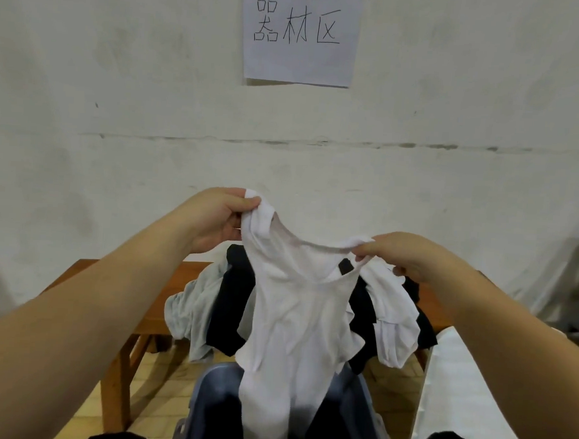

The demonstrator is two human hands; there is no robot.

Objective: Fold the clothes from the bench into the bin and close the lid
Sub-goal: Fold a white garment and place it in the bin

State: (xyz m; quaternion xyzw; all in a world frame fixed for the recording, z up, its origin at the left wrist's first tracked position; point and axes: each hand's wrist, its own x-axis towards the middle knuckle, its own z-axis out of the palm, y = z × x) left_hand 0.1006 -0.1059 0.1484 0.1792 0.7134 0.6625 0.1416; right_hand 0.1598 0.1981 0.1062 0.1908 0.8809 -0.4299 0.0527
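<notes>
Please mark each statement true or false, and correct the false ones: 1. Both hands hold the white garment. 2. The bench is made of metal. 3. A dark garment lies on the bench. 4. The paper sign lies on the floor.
1. True: the left hand and the right hand each pinch the white garment near its neckline.
2. False: the bench is brown wood.
3. True: a dark garment lies there beside a grey garment.
4. False: the paper sign hangs on the wall.
</notes>
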